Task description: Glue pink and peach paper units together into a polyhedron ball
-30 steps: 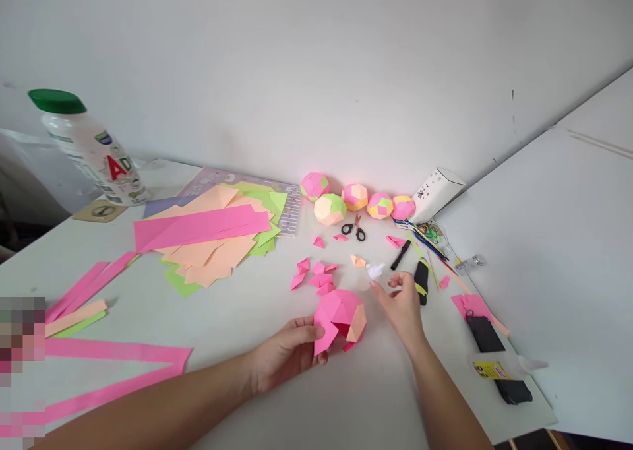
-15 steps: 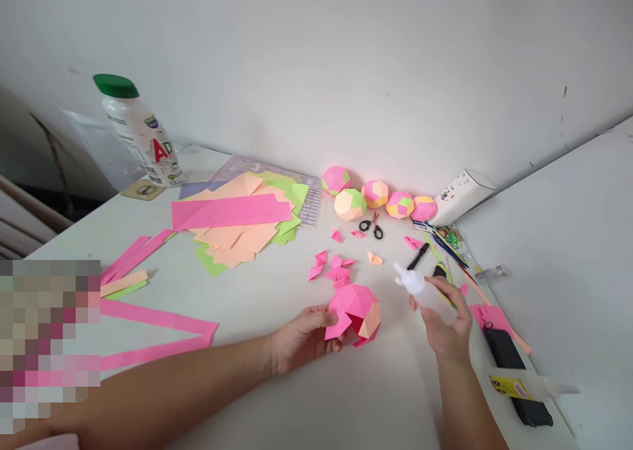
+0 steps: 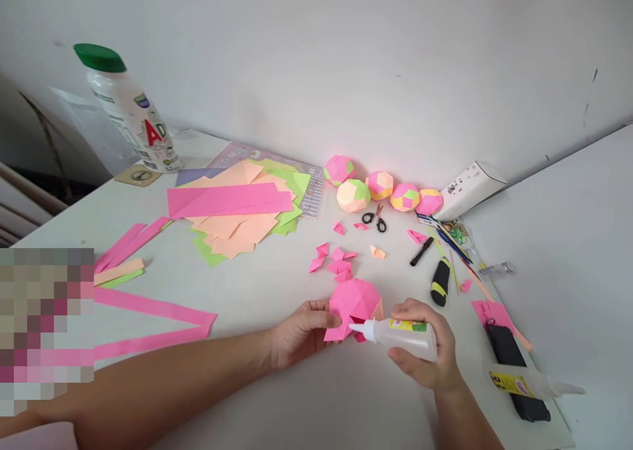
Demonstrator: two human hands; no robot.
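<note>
My left hand [image 3: 304,331] grips a pink folded-paper ball [image 3: 357,299] by its left side, thumb on a flat pink flap. The ball has a gap at its lower front and a peach facet on the right. My right hand [image 3: 428,348] is closed round a white glue bottle [image 3: 403,338] lying nearly level, its nozzle pointing left at the gap in the ball. Whether the tip touches the paper I cannot tell. Just behind the ball lie several small pink folded pieces [image 3: 339,255] and a peach one [image 3: 377,252].
Finished paper balls [image 3: 352,196] line the wall, with scissors [image 3: 374,219] before them. Left are stacked paper sheets [image 3: 232,202], pink strips [image 3: 153,308] and a tall white bottle [image 3: 128,117]. On the right lie a cutter [image 3: 440,282], a black case [image 3: 509,351] and a second glue bottle [image 3: 519,379].
My right hand has brought the glue bottle left and down, from upright-tilted to nearly level, with its nozzle now at the ball's gap. The left hand keeps its hold; the view has shifted slightly.
</note>
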